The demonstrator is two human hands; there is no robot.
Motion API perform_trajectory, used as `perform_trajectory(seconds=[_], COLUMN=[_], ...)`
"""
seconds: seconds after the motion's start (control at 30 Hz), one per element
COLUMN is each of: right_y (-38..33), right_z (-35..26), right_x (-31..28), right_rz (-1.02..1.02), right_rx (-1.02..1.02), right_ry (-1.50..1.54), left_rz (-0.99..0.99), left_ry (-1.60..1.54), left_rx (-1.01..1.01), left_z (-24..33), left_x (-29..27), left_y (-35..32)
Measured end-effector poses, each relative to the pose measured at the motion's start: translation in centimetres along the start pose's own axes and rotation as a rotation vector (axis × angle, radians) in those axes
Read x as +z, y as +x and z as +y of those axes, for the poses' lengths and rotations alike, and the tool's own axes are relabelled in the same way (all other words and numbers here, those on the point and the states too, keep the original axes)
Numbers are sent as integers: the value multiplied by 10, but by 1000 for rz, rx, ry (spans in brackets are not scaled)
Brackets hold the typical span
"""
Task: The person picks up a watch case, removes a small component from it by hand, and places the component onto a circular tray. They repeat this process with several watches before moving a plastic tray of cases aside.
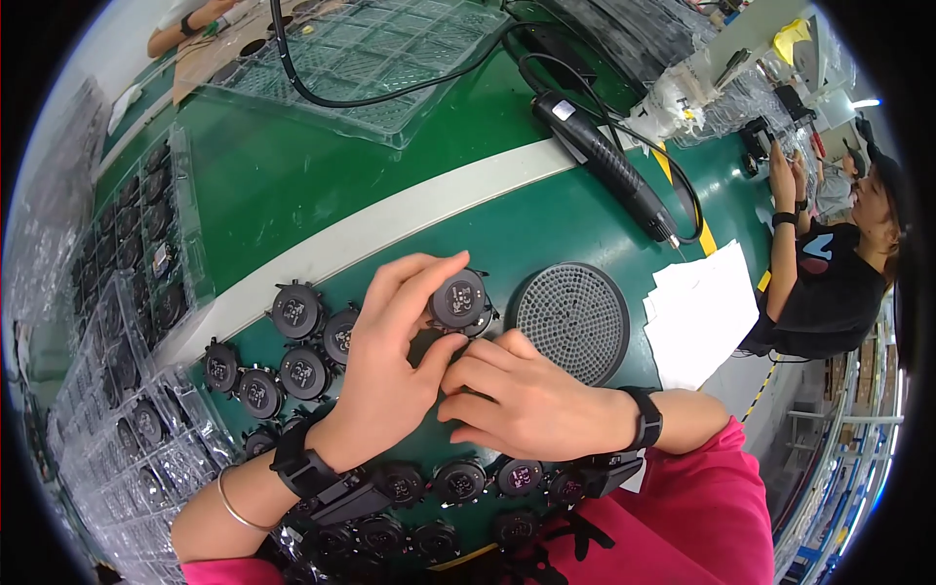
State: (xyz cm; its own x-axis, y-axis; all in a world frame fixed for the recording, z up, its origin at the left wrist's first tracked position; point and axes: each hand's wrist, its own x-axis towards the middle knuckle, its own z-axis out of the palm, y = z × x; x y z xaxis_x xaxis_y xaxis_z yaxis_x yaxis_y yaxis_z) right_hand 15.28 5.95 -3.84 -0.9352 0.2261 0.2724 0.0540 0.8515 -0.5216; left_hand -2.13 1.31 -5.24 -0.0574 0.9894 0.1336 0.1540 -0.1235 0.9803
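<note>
My left hand [390, 341] is closed on a round black smartwatch case [457, 299], gripping it between thumb and fingers with its back face up. Just below that case, my right hand [531, 400] has its fingers curled in toward my left thumb; what they hold, if anything, is hidden. Several similar black watch cases lie left of my left hand, one of them a watch case [303, 372] near my wrist. More sit in rows below my forearms, such as a watch case [459, 482]. Right of the held case is a round dark tray [621, 327] full of small holes.
A black electric screwdriver [609, 166] with a looped cable lies at the upper right, near white papers [702, 317]. Clear plastic trays [156, 234] of watch cases stack at left. Another clear tray [390, 83] lies across the white strip. A co-worker [829, 263] stands at right.
</note>
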Motion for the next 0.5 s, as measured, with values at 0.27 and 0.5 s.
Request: perform_trajectory(seconds=[0.27,0.5], right_y=[-2,-4], right_z=[-2,19], right_x=[12,-35], right_rz=[-22,-77], right_rx=[18,-20], right_ry=[-70,25], left_rz=[-6,32], left_ry=[361,481], left_rx=[107,211], left_z=[-2,10], left_x=[0,2], left_y=[0,-1])
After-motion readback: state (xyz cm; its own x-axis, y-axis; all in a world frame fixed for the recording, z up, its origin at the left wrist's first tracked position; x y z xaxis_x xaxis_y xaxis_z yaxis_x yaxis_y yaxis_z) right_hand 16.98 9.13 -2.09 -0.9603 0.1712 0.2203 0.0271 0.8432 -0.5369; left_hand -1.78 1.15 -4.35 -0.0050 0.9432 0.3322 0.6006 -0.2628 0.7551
